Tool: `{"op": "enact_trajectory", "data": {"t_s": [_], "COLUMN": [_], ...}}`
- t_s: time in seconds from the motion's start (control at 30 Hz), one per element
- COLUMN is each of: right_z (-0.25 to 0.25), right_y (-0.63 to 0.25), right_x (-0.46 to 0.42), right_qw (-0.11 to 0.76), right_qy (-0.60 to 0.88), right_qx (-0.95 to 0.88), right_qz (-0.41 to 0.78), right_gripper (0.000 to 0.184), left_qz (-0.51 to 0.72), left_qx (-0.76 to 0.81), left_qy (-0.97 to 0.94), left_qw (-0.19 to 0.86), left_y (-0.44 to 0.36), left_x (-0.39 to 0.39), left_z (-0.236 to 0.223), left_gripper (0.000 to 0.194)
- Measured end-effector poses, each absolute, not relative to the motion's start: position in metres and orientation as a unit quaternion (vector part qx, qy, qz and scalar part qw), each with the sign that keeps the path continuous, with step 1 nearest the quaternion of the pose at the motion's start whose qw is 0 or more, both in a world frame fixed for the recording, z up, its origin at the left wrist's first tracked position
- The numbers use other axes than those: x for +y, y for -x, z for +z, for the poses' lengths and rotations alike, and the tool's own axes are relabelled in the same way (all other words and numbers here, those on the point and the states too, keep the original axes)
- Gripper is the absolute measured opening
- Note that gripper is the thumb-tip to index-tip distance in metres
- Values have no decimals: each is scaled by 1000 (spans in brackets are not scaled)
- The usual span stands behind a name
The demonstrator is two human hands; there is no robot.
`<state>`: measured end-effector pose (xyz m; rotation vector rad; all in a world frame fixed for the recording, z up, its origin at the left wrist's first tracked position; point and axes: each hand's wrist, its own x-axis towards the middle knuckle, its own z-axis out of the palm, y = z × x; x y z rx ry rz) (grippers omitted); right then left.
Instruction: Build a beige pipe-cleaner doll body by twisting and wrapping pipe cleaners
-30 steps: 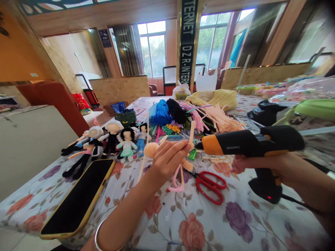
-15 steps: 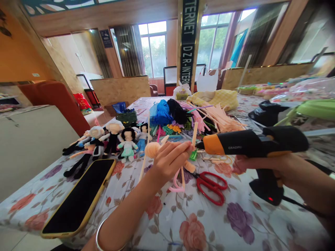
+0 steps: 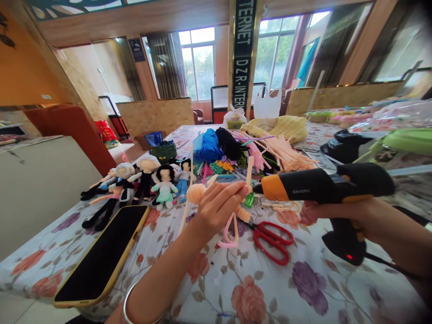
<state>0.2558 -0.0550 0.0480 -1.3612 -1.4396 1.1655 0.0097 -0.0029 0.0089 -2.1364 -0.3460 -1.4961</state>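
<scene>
My left hand [image 3: 221, 207] is closed around a peach pipe-cleaner doll [image 3: 195, 193], whose round wound head sticks out left of my fingers. One peach strip [image 3: 250, 171] stands up beside my fingertips, and a pink strip [image 3: 227, 244] hangs bent below. My right hand [image 3: 340, 213] grips a black and orange glue gun [image 3: 307, 185] by its handle. Its nozzle points left, right up against the base of the upright strip; whether it touches cannot be made out. Red-handled scissors [image 3: 273, 240] lie under the work, blades partly hidden.
Several finished dolls [image 3: 165, 186] lie at the left, behind a phone in a yellow case [image 3: 101, 256]. Bundles of blue, black, pink and peach pipe cleaners [image 3: 211, 146] are piled at the back. A floral cloth [image 3: 249, 297] covers the table. A green bag [image 3: 405, 139] is at right.
The glue gun has shifted slightly left, bringing its nozzle nearer the strip. The upright strip has tilted a little. My left hand stays almost in place.
</scene>
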Motion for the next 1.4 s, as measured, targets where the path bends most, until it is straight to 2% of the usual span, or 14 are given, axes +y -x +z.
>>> {"op": "enact_trajectory", "data": {"t_s": [0.73, 1.4], "right_z": [49, 36], "right_y": [-253, -267], "right_x": [-55, -43], "right_qw": [411, 385], "right_qy": [529, 506], "right_qx": [-568, -608], "right_qz": [478, 475], "right_gripper": [22, 20], "left_qz": [-531, -548], "left_qx": [-106, -124], "left_qy": [792, 789], "left_qw": [282, 249], "left_y": [-9, -9], "left_x": [-5, -2], "left_z": [11, 8], "left_gripper": [13, 16]}}
